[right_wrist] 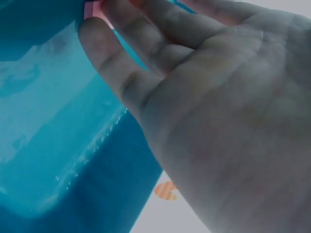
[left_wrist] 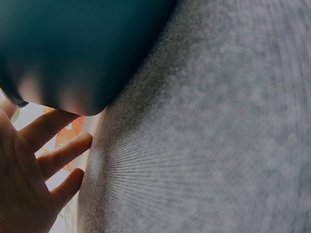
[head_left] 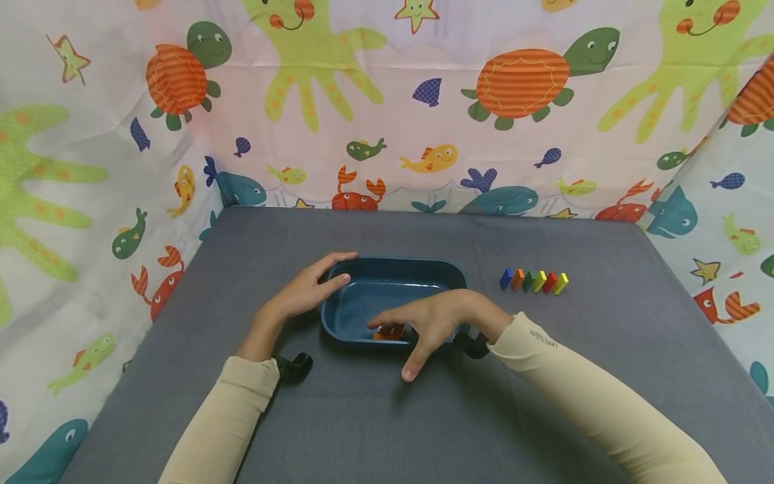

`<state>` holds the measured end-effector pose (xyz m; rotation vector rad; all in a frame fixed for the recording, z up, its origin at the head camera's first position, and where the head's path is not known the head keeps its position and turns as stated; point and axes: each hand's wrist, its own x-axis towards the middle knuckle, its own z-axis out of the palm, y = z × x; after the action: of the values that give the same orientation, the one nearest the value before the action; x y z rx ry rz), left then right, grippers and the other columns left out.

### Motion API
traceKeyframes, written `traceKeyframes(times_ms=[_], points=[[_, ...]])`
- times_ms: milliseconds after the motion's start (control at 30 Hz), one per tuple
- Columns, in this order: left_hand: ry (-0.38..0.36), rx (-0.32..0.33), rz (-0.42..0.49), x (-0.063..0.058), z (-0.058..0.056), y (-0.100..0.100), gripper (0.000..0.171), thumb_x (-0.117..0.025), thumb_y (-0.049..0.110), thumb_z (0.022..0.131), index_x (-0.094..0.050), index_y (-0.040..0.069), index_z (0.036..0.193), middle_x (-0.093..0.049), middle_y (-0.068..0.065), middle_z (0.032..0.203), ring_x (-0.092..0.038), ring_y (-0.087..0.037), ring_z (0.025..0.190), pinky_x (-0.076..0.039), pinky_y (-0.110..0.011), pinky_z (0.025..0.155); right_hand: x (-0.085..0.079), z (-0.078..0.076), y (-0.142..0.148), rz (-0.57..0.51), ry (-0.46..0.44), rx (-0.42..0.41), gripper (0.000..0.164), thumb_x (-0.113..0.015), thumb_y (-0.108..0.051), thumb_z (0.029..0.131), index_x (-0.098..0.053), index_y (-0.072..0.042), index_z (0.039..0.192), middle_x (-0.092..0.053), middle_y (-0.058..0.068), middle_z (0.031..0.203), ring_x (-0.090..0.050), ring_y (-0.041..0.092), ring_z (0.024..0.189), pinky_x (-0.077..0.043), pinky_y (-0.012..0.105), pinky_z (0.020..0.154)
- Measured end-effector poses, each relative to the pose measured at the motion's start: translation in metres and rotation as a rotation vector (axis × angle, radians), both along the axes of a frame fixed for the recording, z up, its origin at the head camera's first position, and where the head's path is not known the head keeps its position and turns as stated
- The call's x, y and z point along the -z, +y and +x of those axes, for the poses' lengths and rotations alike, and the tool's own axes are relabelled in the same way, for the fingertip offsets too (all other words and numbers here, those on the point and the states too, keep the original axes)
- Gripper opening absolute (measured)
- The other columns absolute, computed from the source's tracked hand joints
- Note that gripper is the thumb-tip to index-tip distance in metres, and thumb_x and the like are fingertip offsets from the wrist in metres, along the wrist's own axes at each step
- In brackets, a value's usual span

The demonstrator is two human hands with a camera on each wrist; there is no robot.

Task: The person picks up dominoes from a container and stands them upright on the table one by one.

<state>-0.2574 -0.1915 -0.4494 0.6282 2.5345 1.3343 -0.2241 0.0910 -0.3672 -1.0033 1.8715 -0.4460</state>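
Observation:
A dark blue rectangular container [head_left: 363, 306] with rounded corners sits on the grey cloth. My left hand [head_left: 305, 292] holds its left end, thumb over the rim and the other fingers outside; in the left wrist view some fingers are spread beside the container's wall [left_wrist: 92, 53]. My right hand [head_left: 432, 319] reaches over the front wall, thumb stretched outside it. The fingertips are inside, at an orange-red block [head_left: 387, 334] near the front wall. That block [right_wrist: 90, 9] shows only partly in the right wrist view, beside the fingertips; no thumb is seen closing on it.
Right of the container, a row of several small coloured blocks [head_left: 533, 281] stands upright, in blue, orange, green, yellow and red. A curtain [head_left: 411, 101] printed with sea animals encloses the table [head_left: 363, 417] at the back and sides.

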Motion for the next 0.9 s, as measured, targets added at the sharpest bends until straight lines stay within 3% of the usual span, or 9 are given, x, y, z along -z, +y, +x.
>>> traceKeyframes(times_ms=[167,333,533,700,900], points=[[-0.001,-0.008,-0.010,-0.0008,0.0008,0.0000,0.051,-0.053,0.045,0.104,-0.042,0.037,0.153,-0.039,0.005,0.162,-0.032,-0.027,0.153,-0.026,-0.066,0.120,-0.0008,0.0054,0.0005,0.005,0.010,-0.019,0.096,-0.078,-0.042,0.089,-0.022,-0.018,0.163,-0.033,-0.004,0.165,-0.035,0.018,0.151,-0.030,0.049,0.124],[-0.002,-0.015,-0.025,-0.0023,0.0019,0.0002,0.051,-0.053,0.047,0.104,-0.041,0.039,0.153,-0.038,0.004,0.163,-0.032,-0.028,0.153,-0.027,-0.067,0.120,0.0034,0.0034,0.0008,0.005,0.060,0.014,0.095,-0.078,-0.042,0.088,-0.024,-0.017,0.162,-0.034,-0.002,0.164,-0.037,0.020,0.149,-0.032,0.048,0.123],[-0.001,-0.022,-0.030,-0.0015,0.0024,0.0001,0.050,-0.054,0.047,0.104,-0.041,0.041,0.152,-0.039,0.005,0.162,-0.033,-0.029,0.152,-0.028,-0.067,0.119,0.0058,0.0021,0.0023,0.021,0.106,0.038,0.097,-0.078,-0.045,0.087,-0.023,-0.018,0.163,-0.025,0.000,0.168,-0.024,0.024,0.156,-0.026,0.053,0.125],[0.000,-0.020,-0.023,0.0002,0.0019,0.0000,0.050,-0.054,0.046,0.104,-0.041,0.040,0.152,-0.038,0.004,0.163,-0.033,-0.030,0.152,-0.028,-0.068,0.119,0.0068,0.0040,0.0004,0.007,0.080,0.016,0.098,-0.077,-0.044,0.088,-0.021,-0.017,0.163,-0.022,0.002,0.170,-0.019,0.022,0.158,-0.023,0.050,0.127],[-0.006,-0.024,-0.028,-0.0009,0.0021,0.0008,0.050,-0.054,0.047,0.104,-0.041,0.042,0.152,-0.038,0.004,0.163,-0.033,-0.030,0.152,-0.027,-0.069,0.118,0.0073,0.0075,0.0016,0.005,0.028,0.025,0.098,-0.079,-0.045,0.087,-0.022,-0.022,0.163,-0.030,-0.004,0.167,-0.028,0.015,0.155,-0.025,0.044,0.127]])
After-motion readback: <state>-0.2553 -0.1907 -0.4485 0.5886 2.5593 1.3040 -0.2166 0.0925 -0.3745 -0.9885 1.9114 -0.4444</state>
